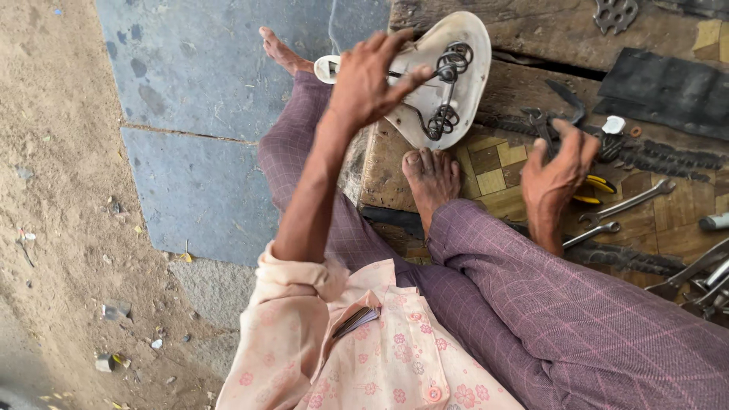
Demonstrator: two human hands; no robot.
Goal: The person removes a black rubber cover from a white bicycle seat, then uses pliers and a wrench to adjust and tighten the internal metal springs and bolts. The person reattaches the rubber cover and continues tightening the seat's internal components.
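Note:
My left hand (368, 80) is raised and grips a white bicycle saddle (463, 53) turned upside down, so its dark rails and coil springs (448, 87) face up. The thumb lies across the rails. My right hand (558, 171) is lower on the right. Its fingers curl around yellow-handled pliers (600, 184) on a worn wooden platform (524, 34). A dark wrench (541, 123) lies just beyond its fingertips. My bare foot (431, 178) rests on the platform's edge below the saddle.
Spanners (630, 202), a bicycle chain (668, 156), a black rubber sheet (668, 87) and several more metal tools (702, 277) are spread over the platform at right. Grey stone slabs (197, 91) and a dirt floor (61, 190) lie to the left. My other foot (282, 52) rests on the slab.

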